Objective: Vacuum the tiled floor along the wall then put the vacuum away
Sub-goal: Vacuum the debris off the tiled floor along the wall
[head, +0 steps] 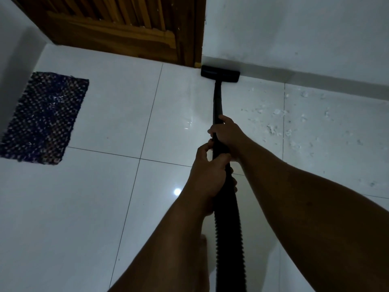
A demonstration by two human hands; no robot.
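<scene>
Right hand [226,133]: fingers clamped on the wand [217,104], ahead of the left.
Left hand [207,171]: fingers wrapped round the wand's rear, where the hose [228,239] joins.
Head [220,74]: flat on the floor [105,207], touching the wall [294,39], just beside the door [117,30].
Debris [303,121]: white flecks to the right, not yet collected.
Risk: head likely to knock the door frame; the trailing hose may snag the feet.
Mat [43,119]: well apart, left.

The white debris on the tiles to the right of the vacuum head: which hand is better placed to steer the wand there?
Probably the right hand. It grips the wand farther forward, nearer the vacuum head, on the debris side. The left hand holds behind, near the hose.
</scene>
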